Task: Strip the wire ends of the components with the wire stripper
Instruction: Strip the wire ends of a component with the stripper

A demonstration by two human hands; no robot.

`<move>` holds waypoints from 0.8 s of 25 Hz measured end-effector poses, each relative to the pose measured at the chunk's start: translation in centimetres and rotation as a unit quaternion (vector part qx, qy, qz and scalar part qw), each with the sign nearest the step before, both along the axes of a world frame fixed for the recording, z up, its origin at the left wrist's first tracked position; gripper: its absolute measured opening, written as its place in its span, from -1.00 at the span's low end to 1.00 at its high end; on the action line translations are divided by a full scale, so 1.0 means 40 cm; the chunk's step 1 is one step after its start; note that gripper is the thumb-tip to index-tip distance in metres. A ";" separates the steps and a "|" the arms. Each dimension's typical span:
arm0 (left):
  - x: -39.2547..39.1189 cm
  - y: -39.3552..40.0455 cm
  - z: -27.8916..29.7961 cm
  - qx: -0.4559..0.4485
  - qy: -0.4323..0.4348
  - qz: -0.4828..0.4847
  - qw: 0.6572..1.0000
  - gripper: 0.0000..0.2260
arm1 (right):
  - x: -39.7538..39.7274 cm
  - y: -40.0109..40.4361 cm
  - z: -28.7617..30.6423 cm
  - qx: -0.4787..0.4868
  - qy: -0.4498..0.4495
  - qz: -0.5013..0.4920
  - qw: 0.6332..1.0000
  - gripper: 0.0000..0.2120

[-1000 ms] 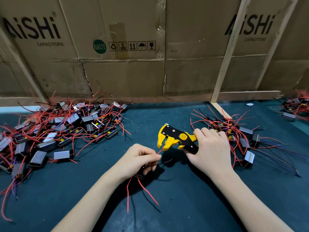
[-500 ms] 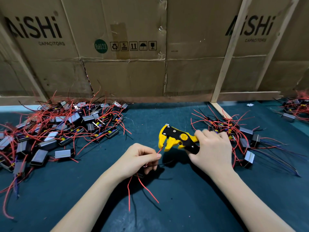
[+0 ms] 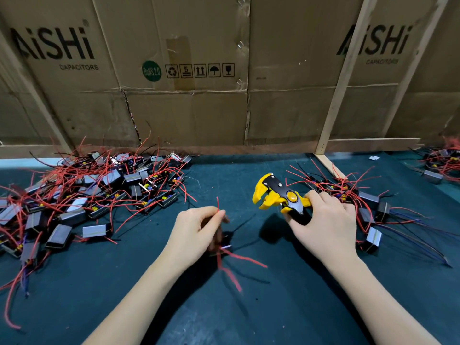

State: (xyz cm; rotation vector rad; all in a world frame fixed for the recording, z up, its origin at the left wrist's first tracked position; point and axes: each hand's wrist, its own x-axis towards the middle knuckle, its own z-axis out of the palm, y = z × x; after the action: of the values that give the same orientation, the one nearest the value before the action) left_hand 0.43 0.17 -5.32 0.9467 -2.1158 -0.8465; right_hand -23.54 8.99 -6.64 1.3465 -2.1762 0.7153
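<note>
Red wire (image 3: 218,204) now stands free above the left hand (image 3: 196,229), whose grip pinches it between thumb and forefinger, the tip pointing up. Half a second ago this wire end was touching the jaws of the wire stripper (image 3: 278,195); now the two are well apart, with bare counter (image 3: 249,307) between them. The right hand (image 3: 323,227) has its grip curled around the black handles of the tool, and the yellow jaws look partly open and hold nothing. Under the left hand the component (image 3: 222,246) is blurred, so it seems to be turning. I judge that one end was just stripped and the next one is being presented, though the tip is too small to confirm. Many components wait in the left pile (image 3: 87,195), fewer lie in the right pile (image 3: 361,200).
</note>
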 end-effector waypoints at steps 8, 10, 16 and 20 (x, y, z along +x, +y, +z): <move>0.015 -0.047 -0.026 -0.112 -0.004 0.083 0.990 -0.29 | -0.008 0.010 0.013 -0.038 -0.052 0.020 0.998 -0.62; 0.054 -0.096 -0.021 -0.146 -0.054 0.209 0.966 -0.38 | 0.000 0.012 0.015 -0.048 -0.050 0.037 0.997 -0.60; 0.129 -0.153 -0.032 -0.089 -0.237 0.342 0.905 -0.59 | 0.028 0.009 0.016 -0.027 -0.077 0.121 0.989 -0.66; 0.127 -0.156 -0.034 -0.118 -0.263 0.342 0.894 -0.72 | 0.051 0.004 0.011 0.021 -0.090 0.233 0.968 -0.59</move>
State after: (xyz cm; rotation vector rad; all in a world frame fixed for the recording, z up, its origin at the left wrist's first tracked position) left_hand 5.51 -6.09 -6.67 1.7735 -1.9876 0.0398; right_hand -21.50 9.13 -6.19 1.9125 -2.0295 1.0007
